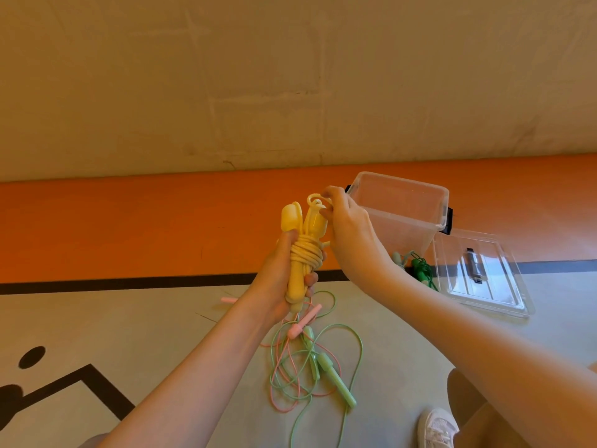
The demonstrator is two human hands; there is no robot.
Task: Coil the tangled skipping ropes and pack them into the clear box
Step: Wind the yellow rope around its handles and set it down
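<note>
Your left hand (280,276) grips the yellow skipping rope (303,253) around its two smooth plastic handles, fingers curled tight over the cord that is wound in several turns about their middle. The handles stand roughly upright, rounded tops above your fist. Your right hand (347,227) sits just right of the bundle at its top, thumb and fingertips pinching a small loop of the yellow cord (315,198) that arches over the handle ends.

The clear box (400,211) stands open on the floor just behind and to the right of your right hand, a glossy see-through plastic tub with rounded corners and black clips at its rim. Its flat transparent lid (481,273) lies beside it, nearer and further right. A darker green rope (423,270) lies on the floor at the foot of the box, touching or nearly so.

Below your left hand, on the pale floor (161,318), the pink rope (300,328) and the mint green rope (336,379) lie in loose, overlapping loops, thin glossy cords with slim tapered handles, tangled together
</note>
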